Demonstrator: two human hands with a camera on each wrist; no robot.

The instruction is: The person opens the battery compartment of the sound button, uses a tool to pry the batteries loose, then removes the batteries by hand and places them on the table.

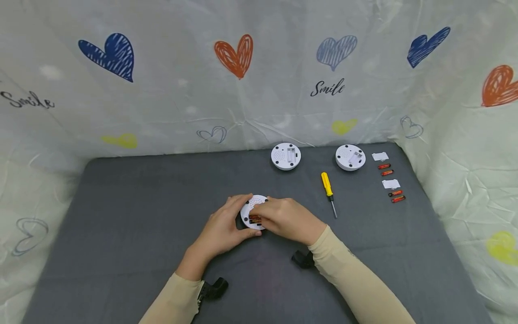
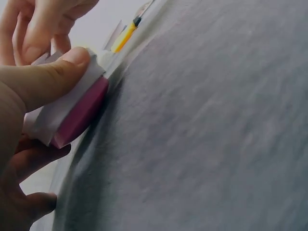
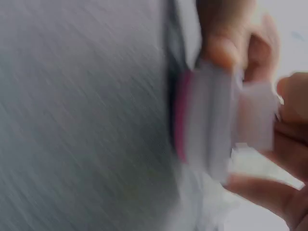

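Observation:
My left hand [image 1: 221,230] grips a round white battery device [image 1: 247,209] by its sides, thumb nearest me. The back faces up, showing small holes, dark feet and red-and-black batteries [image 1: 255,219] in its compartment. A pink underside [image 2: 83,114] shows in the left wrist view, close over the cloth. Over the device's right part, my right hand [image 1: 289,218] pinches a thin white battery cover [image 3: 256,115], upright at the back of the device in the blurred right wrist view. In the head view the right fingers hide the cover.
Two more white round devices [image 1: 285,156] [image 1: 350,157] lie at the back with uncovered battery slots. A yellow screwdriver [image 1: 327,185] lies right of my hands. At the far right are white covers [image 1: 380,156] and several red batteries [image 1: 386,173]. A heart-printed curtain [image 1: 174,90] borders the grey table [image 1: 133,211].

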